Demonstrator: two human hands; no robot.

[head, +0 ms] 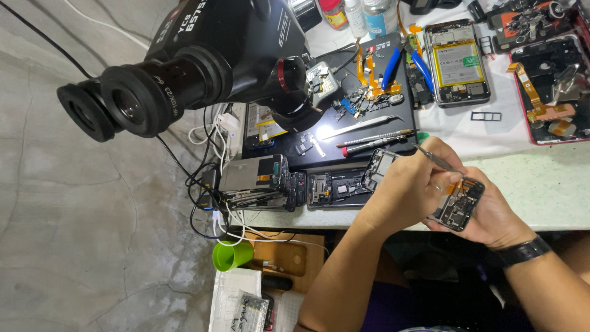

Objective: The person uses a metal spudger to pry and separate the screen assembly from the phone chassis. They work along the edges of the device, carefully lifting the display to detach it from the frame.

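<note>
My left hand grips thin metal tweezers over the front edge of the bench. The tweezer tip points down at a small dark phone part with exposed circuitry and an orange flex strip. My right hand, with a black watch on its wrist, holds that part from below. Both hands are close together, just touching around the part. An opened phone frame lies right behind my left hand.
A black microscope hangs over the bench at the left. Several opened phones, a black mat with tweezers and small parts, bottles and cables crowd the bench. A green cup sits below its edge.
</note>
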